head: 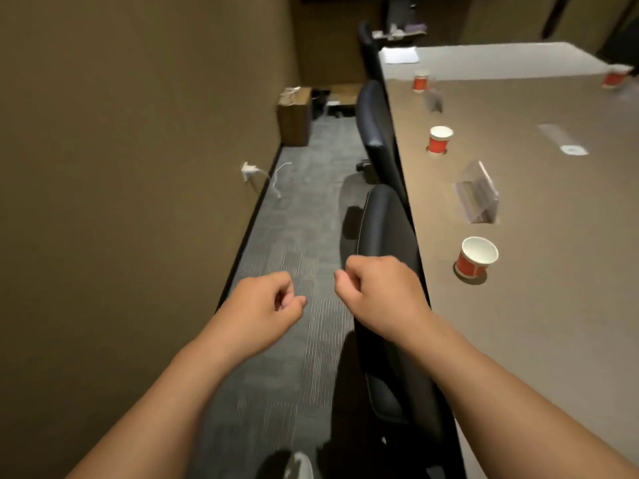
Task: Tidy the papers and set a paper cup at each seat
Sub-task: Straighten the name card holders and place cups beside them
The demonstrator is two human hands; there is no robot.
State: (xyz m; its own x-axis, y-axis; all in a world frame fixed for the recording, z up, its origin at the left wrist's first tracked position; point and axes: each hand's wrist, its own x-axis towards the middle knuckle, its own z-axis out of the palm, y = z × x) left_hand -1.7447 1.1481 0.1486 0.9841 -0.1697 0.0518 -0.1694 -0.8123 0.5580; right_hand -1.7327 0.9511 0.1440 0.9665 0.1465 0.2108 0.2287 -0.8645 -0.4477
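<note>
Head: nearest paper cup [476, 257] empty, upright on table [539, 305]; both hands' fingers curled shut.

1. Three dark office chairs [387, 236] stand in a row, pushed against the worktop's [539, 305] left edge.
2. Two clear acrylic sign holders on the worktop, the nearer one [479, 195] upright, the farther one [434, 98] blurred.
3. Grey carpet [297, 257] in the aisle.
4. White plug [247, 170] in the olive wall, cord trailing to the floor.
5. Cardboard box [294, 115] on the floor at the far end.
</note>
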